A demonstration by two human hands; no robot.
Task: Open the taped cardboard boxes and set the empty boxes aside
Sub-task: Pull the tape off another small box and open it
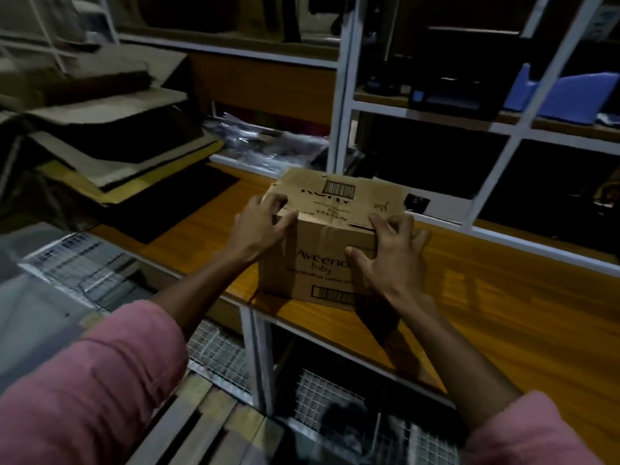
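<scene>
Two hands on one box, that's your picture right now. Biggest thing in view is the white metal shelving frame [345, 95] running across the back, dark compartments behind it, a blue plastic tray [570, 95] up on the right. Below that you've got the orange-brown wooden counter [503, 297], stretching from the middle out to the right edge. Off to your left, a slumped pile of flattened cardboard sheets [110, 135] sits at the counter's far end, with crinkled clear plastic wrap [265, 142] just beside it. Now the brown printed cardboard box [322, 250]: it stands on the counter near the front edge, barcode flap lifted at the back. Your left hand [261, 226] has its fingers curled over the box's top left corner, thumb along the front top edge, gripping it. Your right hand [389, 253] is clamped on the top right corner, fingers bent over the top, thumb pressed on the front face. Pink sleeves [84, 380] frame the bottom of the view.
</scene>
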